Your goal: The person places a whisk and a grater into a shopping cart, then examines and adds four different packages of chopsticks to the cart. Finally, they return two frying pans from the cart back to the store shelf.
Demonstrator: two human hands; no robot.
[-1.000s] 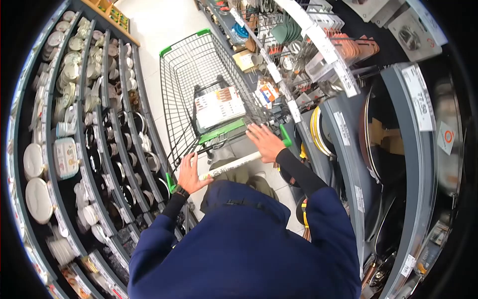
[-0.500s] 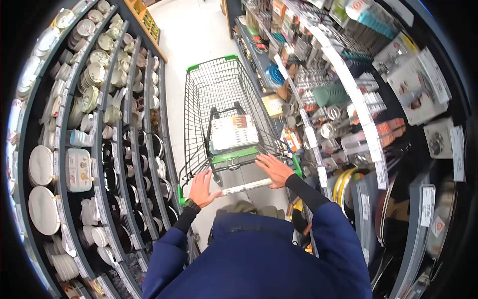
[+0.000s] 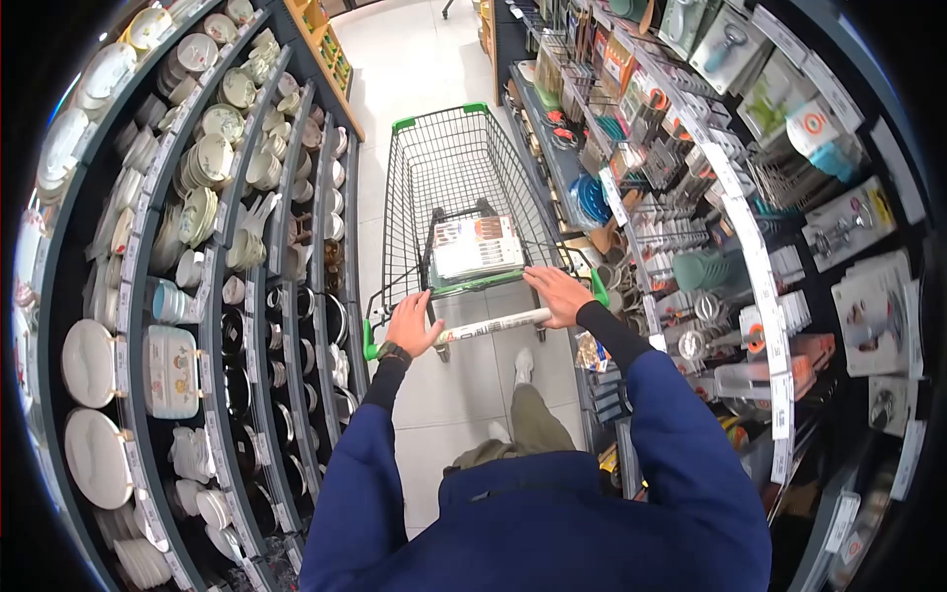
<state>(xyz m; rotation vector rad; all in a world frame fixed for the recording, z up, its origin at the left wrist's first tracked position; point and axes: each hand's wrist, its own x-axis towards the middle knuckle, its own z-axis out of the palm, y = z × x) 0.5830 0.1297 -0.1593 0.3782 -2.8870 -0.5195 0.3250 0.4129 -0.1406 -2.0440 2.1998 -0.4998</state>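
Observation:
A wire shopping cart (image 3: pixel 444 168) with green trim stands in front of me in a shop aisle. My left hand (image 3: pixel 411 324) is closed around the left end of its white handle bar (image 3: pixel 490 325). My right hand (image 3: pixel 558 295) grips the bar's right end. A flat boxed item (image 3: pixel 477 248) with a striped print lies in the cart's child-seat section just beyond the bar. My foot in a pale shoe (image 3: pixel 524 365) is stepping forward under the bar.
Shelves of plates, bowls and pots (image 3: pixel 197 227) line the left side. Racks of hanging kitchen utensils and packaged goods (image 3: pixel 710 197) line the right. The pale tiled floor (image 3: pixel 409 59) runs ahead between them.
The cart has rolled forward along the aisle and straightened. Both hands went from resting open on the bar to gripping it. Pans on the right have passed out of view.

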